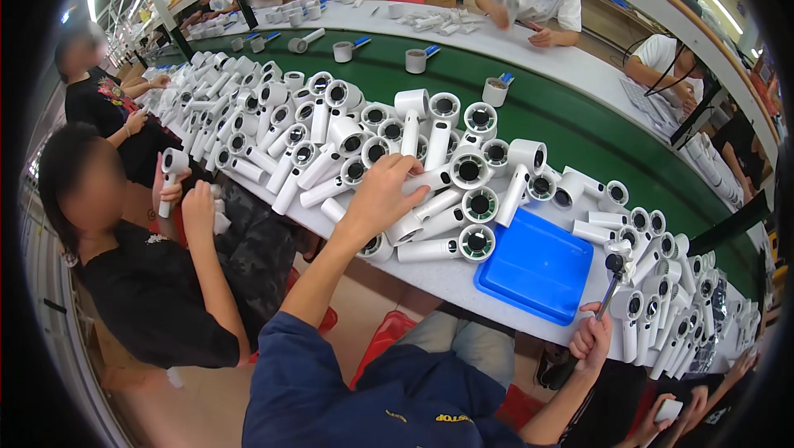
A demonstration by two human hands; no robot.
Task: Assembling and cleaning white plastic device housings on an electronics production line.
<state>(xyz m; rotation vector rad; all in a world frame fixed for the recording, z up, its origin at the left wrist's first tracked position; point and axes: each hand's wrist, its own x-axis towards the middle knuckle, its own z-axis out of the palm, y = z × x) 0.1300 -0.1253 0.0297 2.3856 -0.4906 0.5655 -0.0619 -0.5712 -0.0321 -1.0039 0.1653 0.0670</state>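
Note:
My left hand (385,196) reaches into a heap of white handheld fans. Its fingers close on the handle of one white handheld fan (469,170), whose round head with a dark centre points right. More white fans lie under and around that hand, some of them overlapping. My right hand (590,340) grips a small mallet (610,291) with a black head, a metal shaft and a dark handle, held upright beside the blue tray. The mallet's head is close to several fans on the right.
A blue plastic tray (536,268) lies on the white bench in front of me. Beyond the heap runs a green conveyor belt (372,76) carrying grey cups (495,92) with blue-handled pieces. A co-worker sits at my left, holding a fan (173,162); others work across the belt.

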